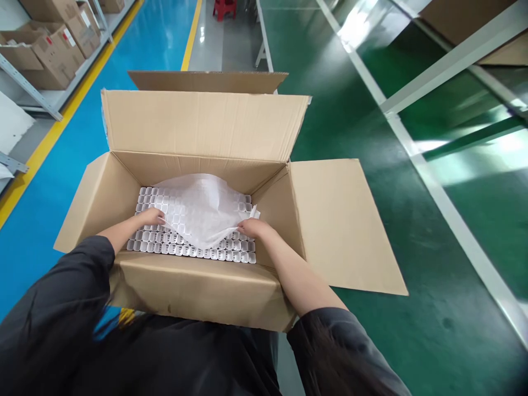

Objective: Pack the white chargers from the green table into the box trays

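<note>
A large cardboard box (193,283) stands open in front of me, its flaps folded outward. Inside lie rows of small white square pieces (165,247), packed closely together. Over them spreads a translucent white plastic sheet (198,203), bulging up in the middle. My left hand (152,216) pinches the sheet's left edge, just above the rows. At the opposite edge, my right hand (252,227) grips the same sheet near the box's right wall. The sheet hides the middle rows, though some show faintly through it.
Shelving (78,69) at the upper left carries several cardboard boxes (49,52). A yellow line (45,140) runs along the blue floor beside it. To the right, a pale metal frame (449,60) rises over the green floor. Far ahead is a red stool (225,7).
</note>
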`<action>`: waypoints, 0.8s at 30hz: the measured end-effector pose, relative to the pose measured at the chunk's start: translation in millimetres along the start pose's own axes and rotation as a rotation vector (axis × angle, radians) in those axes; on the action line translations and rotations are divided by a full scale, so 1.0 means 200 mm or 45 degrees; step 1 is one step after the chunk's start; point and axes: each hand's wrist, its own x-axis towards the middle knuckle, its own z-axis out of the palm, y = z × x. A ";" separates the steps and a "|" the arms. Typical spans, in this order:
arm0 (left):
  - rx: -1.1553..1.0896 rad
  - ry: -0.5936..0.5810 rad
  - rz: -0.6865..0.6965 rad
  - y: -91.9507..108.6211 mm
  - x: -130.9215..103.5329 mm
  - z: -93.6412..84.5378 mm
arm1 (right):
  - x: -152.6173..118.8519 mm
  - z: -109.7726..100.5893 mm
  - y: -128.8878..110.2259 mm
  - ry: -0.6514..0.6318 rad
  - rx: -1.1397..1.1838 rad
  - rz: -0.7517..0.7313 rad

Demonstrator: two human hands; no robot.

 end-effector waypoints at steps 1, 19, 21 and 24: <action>-0.045 0.041 -0.006 -0.01 0.00 -0.04 | 0.00 0.00 0.00 0.001 0.004 0.002; -1.267 0.275 -0.230 -0.08 -0.12 -0.37 | 0.00 0.00 0.01 -0.023 -0.014 0.028; -1.381 0.269 -0.178 -0.07 -0.13 -0.38 | 0.00 0.00 0.01 -0.025 -0.014 0.031; -1.465 0.275 -0.142 -0.08 -0.13 -0.38 | -0.01 0.00 0.01 -0.029 -0.010 0.033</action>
